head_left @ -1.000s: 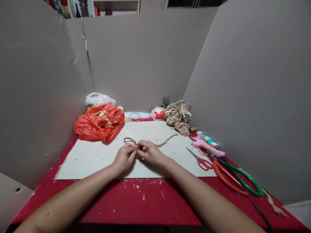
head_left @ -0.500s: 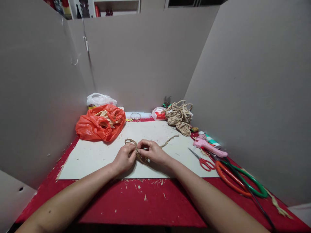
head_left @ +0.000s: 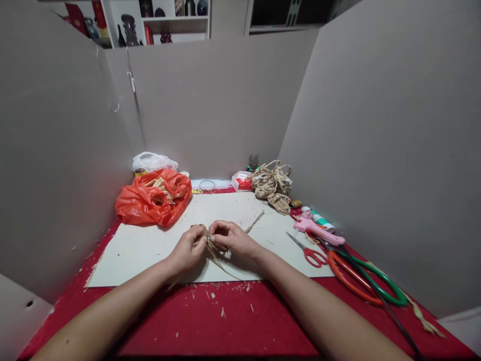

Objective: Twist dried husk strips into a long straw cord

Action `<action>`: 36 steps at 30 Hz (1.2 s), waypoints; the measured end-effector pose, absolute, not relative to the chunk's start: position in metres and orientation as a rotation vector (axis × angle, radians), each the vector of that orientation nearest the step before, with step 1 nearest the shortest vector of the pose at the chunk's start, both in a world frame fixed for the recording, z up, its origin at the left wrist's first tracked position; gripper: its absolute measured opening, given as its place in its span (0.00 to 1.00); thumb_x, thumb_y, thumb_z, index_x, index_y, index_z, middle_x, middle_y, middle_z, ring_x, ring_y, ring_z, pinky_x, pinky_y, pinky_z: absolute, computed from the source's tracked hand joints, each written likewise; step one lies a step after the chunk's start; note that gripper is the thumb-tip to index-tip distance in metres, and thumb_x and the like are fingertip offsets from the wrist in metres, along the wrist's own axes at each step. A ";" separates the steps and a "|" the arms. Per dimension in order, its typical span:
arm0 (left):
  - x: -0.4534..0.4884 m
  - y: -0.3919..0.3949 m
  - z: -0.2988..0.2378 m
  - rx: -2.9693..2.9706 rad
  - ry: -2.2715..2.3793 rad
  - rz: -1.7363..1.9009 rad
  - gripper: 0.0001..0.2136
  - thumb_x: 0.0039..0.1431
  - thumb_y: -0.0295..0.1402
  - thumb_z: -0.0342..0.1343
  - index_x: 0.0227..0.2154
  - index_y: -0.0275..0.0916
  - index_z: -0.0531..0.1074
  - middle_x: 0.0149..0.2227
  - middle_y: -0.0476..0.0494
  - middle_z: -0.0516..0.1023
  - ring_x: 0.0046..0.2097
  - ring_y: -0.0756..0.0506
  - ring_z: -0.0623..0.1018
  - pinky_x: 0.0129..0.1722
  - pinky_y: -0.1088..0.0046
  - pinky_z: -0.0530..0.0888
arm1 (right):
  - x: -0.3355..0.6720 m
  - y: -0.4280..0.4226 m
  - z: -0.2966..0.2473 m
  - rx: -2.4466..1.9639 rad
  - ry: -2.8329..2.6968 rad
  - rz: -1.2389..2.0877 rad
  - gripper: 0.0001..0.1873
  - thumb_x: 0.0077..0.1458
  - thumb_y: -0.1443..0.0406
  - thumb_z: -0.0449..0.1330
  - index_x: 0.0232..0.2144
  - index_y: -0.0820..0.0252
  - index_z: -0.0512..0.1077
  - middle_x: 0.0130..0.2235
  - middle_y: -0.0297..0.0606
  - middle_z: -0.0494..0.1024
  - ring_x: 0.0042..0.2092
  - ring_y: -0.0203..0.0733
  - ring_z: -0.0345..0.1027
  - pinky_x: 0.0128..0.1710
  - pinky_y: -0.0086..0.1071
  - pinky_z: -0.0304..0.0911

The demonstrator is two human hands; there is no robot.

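Note:
Both hands meet over the front middle of a white board [head_left: 143,255]. Between them is a piece of twisted straw rope [head_left: 215,253], with loose strands trailing toward the board's front edge. My left hand [head_left: 190,246] pinches the rope with thumb and fingers. Close beside it on the right, my right hand [head_left: 233,238] is closed in a pinch on the same rope. A rope end [head_left: 256,220] sticks out behind the right hand, toward the back right. The fingers hide much of the rope, and its exact form cannot be made out.
An orange plastic bag [head_left: 139,200] holding dried husk strips stands back left. Back right lies a heap of coiled straw rope [head_left: 268,183]. Red-handled scissors [head_left: 310,254], a pink glue gun [head_left: 319,231] and large shears [head_left: 355,281] lie at right. Grey panels [head_left: 210,110] enclose the red-covered table [head_left: 195,326].
The view has tilted up slightly. The rope loop that stood up behind my left hand is now lower and mostly hidden, and loose strands now hang out in front of the hands.

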State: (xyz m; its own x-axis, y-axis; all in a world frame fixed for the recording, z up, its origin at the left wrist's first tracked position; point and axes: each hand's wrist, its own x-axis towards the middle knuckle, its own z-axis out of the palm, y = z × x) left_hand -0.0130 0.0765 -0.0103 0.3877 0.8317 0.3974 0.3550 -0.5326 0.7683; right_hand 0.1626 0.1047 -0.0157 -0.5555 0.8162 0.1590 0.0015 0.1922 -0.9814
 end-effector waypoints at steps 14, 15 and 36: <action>-0.004 0.082 -0.021 1.857 1.028 1.035 0.10 0.54 0.32 0.47 0.20 0.37 0.57 0.21 0.53 0.57 0.26 0.53 0.59 0.28 0.76 0.58 | 0.161 0.103 -0.017 -0.776 -2.218 0.479 0.06 0.49 0.74 0.51 0.27 0.59 0.62 0.31 0.35 0.63 0.33 0.36 0.57 0.35 0.30 0.55; -0.003 0.081 -0.023 1.925 1.064 1.058 0.09 0.54 0.30 0.46 0.20 0.38 0.57 0.22 0.52 0.58 0.27 0.52 0.60 0.29 0.75 0.59 | 0.160 0.103 -0.018 -0.777 -2.203 0.481 0.07 0.48 0.75 0.51 0.27 0.59 0.61 0.31 0.35 0.63 0.33 0.36 0.57 0.35 0.30 0.55; -0.014 0.081 -0.014 1.693 0.977 1.027 0.09 0.54 0.34 0.48 0.22 0.37 0.59 0.22 0.53 0.59 0.26 0.53 0.60 0.28 0.77 0.59 | 0.165 0.096 -0.002 -0.811 -2.071 1.197 0.06 0.46 0.69 0.57 0.30 0.61 0.65 0.24 0.28 0.65 0.25 0.31 0.58 0.25 0.24 0.55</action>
